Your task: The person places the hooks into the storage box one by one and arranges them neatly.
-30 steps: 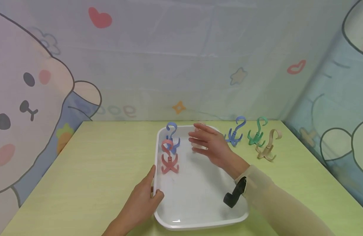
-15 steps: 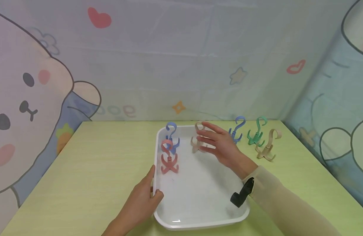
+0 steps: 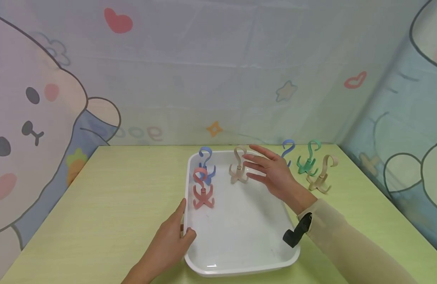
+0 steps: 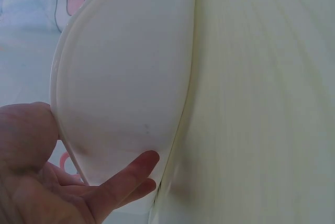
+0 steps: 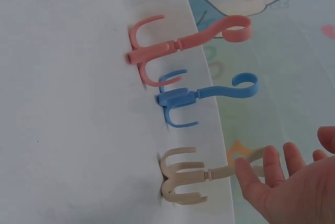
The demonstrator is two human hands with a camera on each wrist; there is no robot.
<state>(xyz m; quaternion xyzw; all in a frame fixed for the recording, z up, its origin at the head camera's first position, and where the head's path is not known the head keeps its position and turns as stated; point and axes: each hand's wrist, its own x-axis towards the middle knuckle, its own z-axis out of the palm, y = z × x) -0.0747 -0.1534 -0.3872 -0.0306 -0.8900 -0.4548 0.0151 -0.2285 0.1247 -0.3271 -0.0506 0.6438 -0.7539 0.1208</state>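
Note:
My left hand (image 3: 170, 236) holds the left side of a white tray (image 3: 236, 236), thumb over the rim and fingers against the outer wall (image 4: 120, 88). Inside the tray stand three multi-prong hanging hooks: a pink hook (image 3: 203, 199), a blue hook (image 3: 208, 179) just behind it, and a beige hook (image 3: 238, 175) at the back, all upright. Just right of the beige hook hovers my right hand (image 3: 275, 169), fingers extended and slightly spread, holding nothing. In the right wrist view its fingers overlap the curved top of the beige hook (image 5: 186, 178).
On the pale green table (image 3: 126, 205), right of the tray, stand another blue hook (image 3: 288, 141), partly hidden by my right hand, a green hook (image 3: 306, 167) and another beige hook (image 3: 318, 183). A cartoon-printed cloth (image 3: 190, 79) hangs behind the table.
My right hand has drawn back to the right from the beige hook in the tray, which now shows fully and stays standing. It now covers more of the blue hook on the table.

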